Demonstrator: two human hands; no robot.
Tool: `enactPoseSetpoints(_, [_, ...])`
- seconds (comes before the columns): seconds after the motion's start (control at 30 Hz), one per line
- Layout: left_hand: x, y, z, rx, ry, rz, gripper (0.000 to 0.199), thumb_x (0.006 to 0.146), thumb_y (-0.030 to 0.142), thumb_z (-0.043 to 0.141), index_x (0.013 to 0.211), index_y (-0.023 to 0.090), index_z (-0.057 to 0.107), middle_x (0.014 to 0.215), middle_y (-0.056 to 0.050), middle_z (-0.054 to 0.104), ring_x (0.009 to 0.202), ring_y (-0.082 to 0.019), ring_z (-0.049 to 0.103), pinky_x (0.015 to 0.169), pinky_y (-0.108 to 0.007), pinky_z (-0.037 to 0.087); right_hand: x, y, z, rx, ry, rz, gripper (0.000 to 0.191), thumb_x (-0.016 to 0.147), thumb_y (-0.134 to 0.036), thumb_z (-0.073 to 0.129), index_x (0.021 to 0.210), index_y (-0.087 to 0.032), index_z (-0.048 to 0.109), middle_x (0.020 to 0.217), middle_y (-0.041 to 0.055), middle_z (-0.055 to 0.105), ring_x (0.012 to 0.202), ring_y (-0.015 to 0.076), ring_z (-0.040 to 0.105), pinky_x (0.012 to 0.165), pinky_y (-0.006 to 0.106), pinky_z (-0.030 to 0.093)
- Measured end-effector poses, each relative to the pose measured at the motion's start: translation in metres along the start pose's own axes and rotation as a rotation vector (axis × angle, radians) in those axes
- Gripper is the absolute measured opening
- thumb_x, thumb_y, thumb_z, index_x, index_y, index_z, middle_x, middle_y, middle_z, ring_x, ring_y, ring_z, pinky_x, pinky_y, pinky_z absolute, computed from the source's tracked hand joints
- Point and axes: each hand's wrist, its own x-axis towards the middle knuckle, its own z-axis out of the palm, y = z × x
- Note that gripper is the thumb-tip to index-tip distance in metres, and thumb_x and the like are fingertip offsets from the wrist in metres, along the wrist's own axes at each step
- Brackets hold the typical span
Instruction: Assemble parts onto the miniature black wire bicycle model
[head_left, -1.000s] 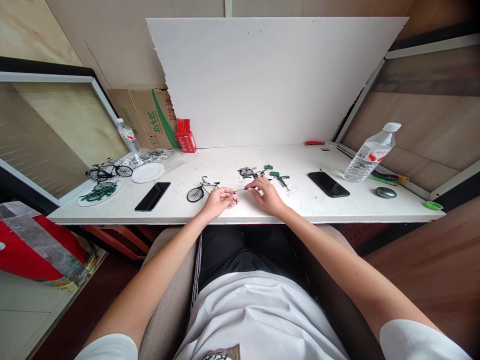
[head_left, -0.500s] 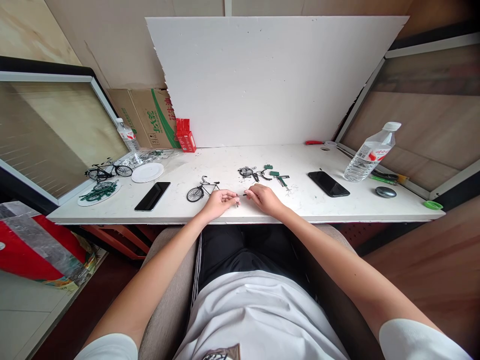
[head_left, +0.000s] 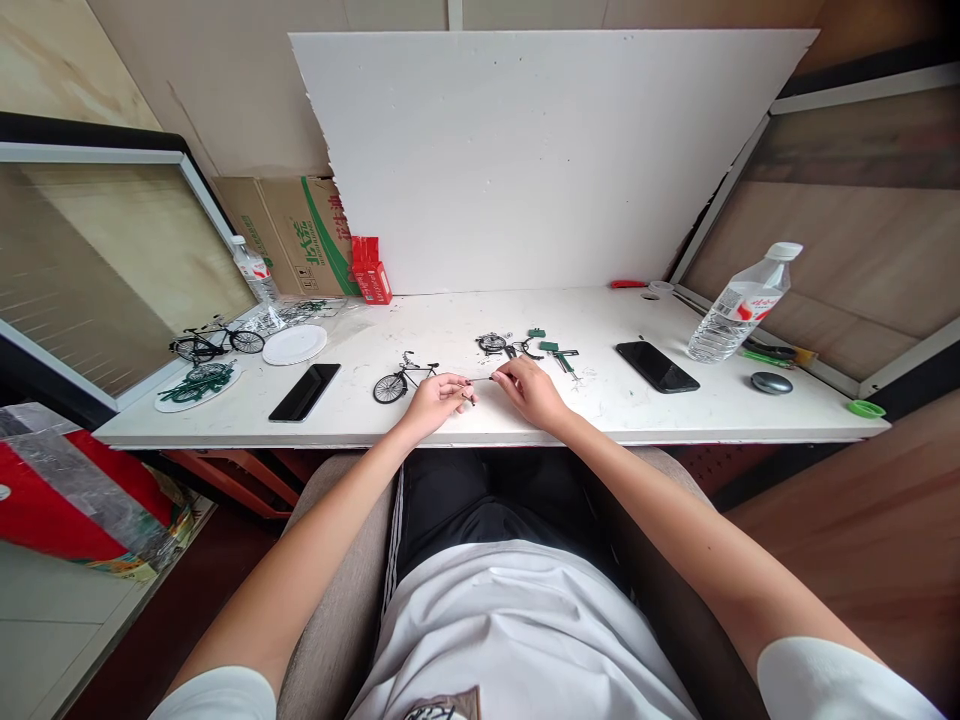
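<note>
Just above the front part of the white table, my left hand is closed, its fingertips pinching a small dark part whose shape is hard to make out. My right hand faces it from the right, thumb and finger pinched on the dark end of a thin rod that spans the short gap between the hands. A partly built black model bicycle, with one wheel and handlebars, lies beside my left hand. Beyond my right hand are black bicycle parts and green pieces.
A black phone lies left on the white table, another phone right. A water bottle and a grey oval object are at right. Far left are a finished model bicycle and a white lid.
My hands have drawn slightly apart, and the thin rod between them now shows more clearly. My right hand has shifted up a little. The things on the table have not moved.
</note>
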Motion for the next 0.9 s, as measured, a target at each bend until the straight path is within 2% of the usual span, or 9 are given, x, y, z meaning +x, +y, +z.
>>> enactPoseSetpoints(0.4, [0.0005,0.001,0.0003,0.015,-0.004,0.011,0.045,0.076,0.047,0.086,0.101,0.013,0.068,0.09,-0.013,0.079,0.079,-0.019,0.07,0.069,-0.032,0.052,0.0004,-0.0008,-0.0004,-0.011,-0.008,0.003,0.04,0.111,-0.05,0.044,0.09,-0.023,0.065,0.083,0.0069,0.068,0.083,0.0236,0.058,0.074,0.037,0.045])
enactPoseSetpoints(0.63, [0.0002,-0.0012,-0.0002,0.063,-0.018,0.044,0.044,0.08,0.05,0.085,0.098,0.014,0.069,0.091,-0.013,0.079,0.082,-0.021,0.073,0.071,-0.032,0.055,0.0001,0.0016,-0.0008,0.011,-0.038,0.014,0.046,0.111,-0.055,0.04,0.087,-0.023,0.063,0.083,0.0068,0.069,0.079,0.0236,0.062,0.075,0.038,0.045])
enactPoseSetpoints(0.73, [0.0002,-0.0012,0.0002,0.066,-0.026,0.046,0.045,0.079,0.051,0.086,0.098,0.014,0.069,0.09,-0.012,0.079,0.082,-0.021,0.074,0.071,-0.033,0.056,-0.0004,-0.0006,-0.0018,0.022,-0.071,0.024,0.047,0.112,-0.055,0.035,0.091,-0.023,0.062,0.089,0.0077,0.07,0.083,0.024,0.063,0.077,0.037,0.046])
enactPoseSetpoints(0.9, [0.0,0.0005,0.001,0.064,-0.022,0.038,0.047,0.076,0.052,0.088,0.097,0.014,0.07,0.091,-0.013,0.08,0.08,-0.02,0.074,0.071,-0.034,0.058,-0.0028,-0.0058,-0.003,0.023,-0.16,-0.041,0.036,0.112,-0.052,0.036,0.112,-0.023,0.057,0.111,0.0123,0.069,0.099,0.0265,0.062,0.084,0.039,0.048])
